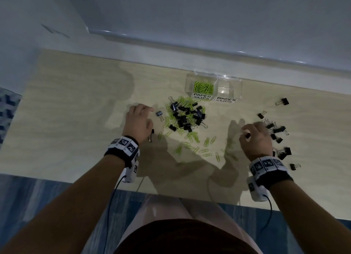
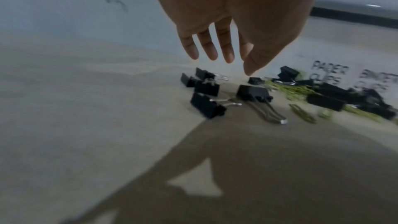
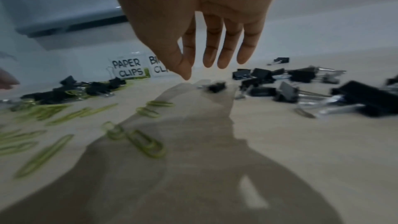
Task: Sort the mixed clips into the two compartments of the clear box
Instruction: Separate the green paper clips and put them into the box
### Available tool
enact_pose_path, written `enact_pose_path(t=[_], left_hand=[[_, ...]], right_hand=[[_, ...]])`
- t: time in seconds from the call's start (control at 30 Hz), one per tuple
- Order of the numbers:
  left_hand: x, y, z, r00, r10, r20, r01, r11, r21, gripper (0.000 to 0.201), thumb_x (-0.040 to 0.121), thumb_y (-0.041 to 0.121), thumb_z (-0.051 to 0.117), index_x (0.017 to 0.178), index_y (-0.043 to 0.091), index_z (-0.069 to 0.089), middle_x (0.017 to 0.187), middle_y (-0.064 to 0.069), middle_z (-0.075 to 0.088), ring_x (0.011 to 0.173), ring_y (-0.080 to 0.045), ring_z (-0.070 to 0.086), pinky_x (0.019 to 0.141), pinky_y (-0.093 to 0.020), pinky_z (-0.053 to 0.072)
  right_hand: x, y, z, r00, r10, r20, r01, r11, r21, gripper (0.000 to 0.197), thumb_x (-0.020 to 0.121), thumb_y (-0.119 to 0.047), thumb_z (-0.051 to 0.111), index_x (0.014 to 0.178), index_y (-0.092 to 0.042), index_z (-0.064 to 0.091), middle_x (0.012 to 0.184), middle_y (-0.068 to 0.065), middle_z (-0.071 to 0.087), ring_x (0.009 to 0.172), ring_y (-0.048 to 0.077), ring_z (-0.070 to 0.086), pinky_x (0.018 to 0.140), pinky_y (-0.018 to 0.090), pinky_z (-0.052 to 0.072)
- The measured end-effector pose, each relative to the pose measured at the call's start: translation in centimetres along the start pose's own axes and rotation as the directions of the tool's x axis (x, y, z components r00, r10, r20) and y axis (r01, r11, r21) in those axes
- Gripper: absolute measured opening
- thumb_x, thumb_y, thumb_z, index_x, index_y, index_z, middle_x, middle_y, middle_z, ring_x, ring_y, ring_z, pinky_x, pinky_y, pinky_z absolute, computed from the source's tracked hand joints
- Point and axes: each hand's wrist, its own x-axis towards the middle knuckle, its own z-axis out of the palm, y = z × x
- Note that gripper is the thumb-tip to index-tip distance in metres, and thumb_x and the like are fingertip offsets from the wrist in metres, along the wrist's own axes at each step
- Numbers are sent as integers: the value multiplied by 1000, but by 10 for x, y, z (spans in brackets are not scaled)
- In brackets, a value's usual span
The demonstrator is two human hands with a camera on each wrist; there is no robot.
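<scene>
Pale wood grain is showing across the desk (image 1: pixel 76 121), and clips are lying all over its middle. A clear box (image 1: pixel 213 86) is sitting at the far edge, its front labelled "PAPER CLIPS" on the left and "BINDER CLIPS" on the right. Green paper clips (image 1: pixel 203 87) are filling part of the left compartment; I am seeing nothing in the right compartment.

Just in front of the box a mixed pile (image 1: pixel 185 117) of black binder clips and green paper clips is lying in a heap. More loose paper clips (image 1: pixel 205 145) are trailing from it toward the near edge, between the two hands. A scatter of binder clips (image 1: pixel 275 132) is lying apart on the right side of the desk.

The left hand (image 1: pixel 137 122) is hovering just left of the pile, palm down, fingers (image 2: pixel 207 45) straight and slightly spread, holding nothing. One binder clip (image 1: pixel 160 114) is lying just beyond its fingertips, and another is showing beside its wrist. The left wrist view is showing a few more black clips on the desk under the fingers.

The right hand (image 1: pixel 254 138) is hanging over the left edge of the scattered binder clips, fingers (image 3: pixel 228 47) pointing down and relaxed, thumb a little apart, gripping nothing. A blurred black clip (image 3: pixel 216 86) is lying on the desk just below its fingertips.
</scene>
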Motion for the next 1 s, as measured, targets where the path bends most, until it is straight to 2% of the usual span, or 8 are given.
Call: enact_pose_path(t=[0.13, 0.23, 0.37, 0.5, 0.7, 0.87, 0.93, 1.0], left_hand=[[1, 29, 7, 943, 254, 214, -249, 967, -47, 28, 85, 17, 58, 112, 11, 62, 113, -9, 56, 106, -27, 48, 91, -41, 42], [-3, 45, 19, 933, 183, 310, -183, 983, -32, 32, 89, 28, 56, 117, 13, 56, 118, -6, 51, 108, -22, 48, 91, -32, 42], [-3, 59, 27, 965, 41, 259, -29, 998, -47, 31, 85, 27, 61, 112, 12, 56, 115, -8, 53, 107, -24, 50, 90, -36, 45], [-2, 63, 28, 970, -7, 245, 29, 996, -84, 27, 80, 22, 63, 104, 16, 56, 113, -6, 55, 105, -25, 51, 86, -36, 46], [-11, 51, 8, 979, 29, 199, 32, 954, -298, 33, 77, 8, 62, 108, 16, 53, 110, -3, 56, 100, -15, 54, 85, -27, 45], [-13, 20, -18, 995, 14, 96, 22, 933, -360, 36, 74, 0, 65, 105, 17, 56, 103, 0, 52, 86, -11, 53, 79, -24, 46], [-9, 3, -20, 999, -26, 22, 32, 949, -313, 35, 74, -1, 64, 104, 15, 56, 103, -3, 52, 87, -14, 52, 80, -29, 48], [-5, -11, -18, 995, -98, -18, 92, 972, -218, 34, 75, 3, 62, 106, 14, 56, 107, -6, 53, 97, -20, 51, 85, -37, 48]], right_hand=[[5, -55, 11, 973, -212, 96, 208, 977, 47, 12, 74, -10, 67, 86, -14, 67, 89, 5, 64, 79, 25, 58, 74, 39, 50], [3, -105, 26, 915, -359, 185, 344, 933, 106, 9, 79, -18, 65, 88, -17, 67, 87, 1, 65, 79, 24, 60, 75, 33, 43], [7, -141, 44, 936, -177, 305, 162, 984, 73, 25, 85, -29, 56, 103, -12, 61, 102, 8, 59, 93, 28, 57, 81, 37, 47], [11, -152, 48, 925, -36, 379, 29, 999, 24, 27, 86, -17, 56, 112, -9, 54, 113, 12, 54, 103, 32, 54, 87, 40, 48], [9, -141, 46, 913, -96, 396, 86, 995, 44, 31, 84, -4, 49, 115, -9, 48, 113, 15, 52, 102, 34, 52, 86, 40, 46], [0, -121, 36, 926, -229, 301, 136, 944, 301, 20, 79, -7, 57, 98, -12, 57, 96, 7, 55, 80, 24, 55, 70, 33, 50], [-2, -111, 28, 954, -213, 213, 113, 909, 400, 19, 76, -3, 61, 93, -11, 60, 89, 5, 57, 73, 18, 56, 69, 29, 53], [-3, -95, 19, 981, -131, 141, 57, 898, 437, 19, 76, 1, 63, 91, -10, 62, 87, 4, 59, 73, 14, 58, 68, 19, 51]])
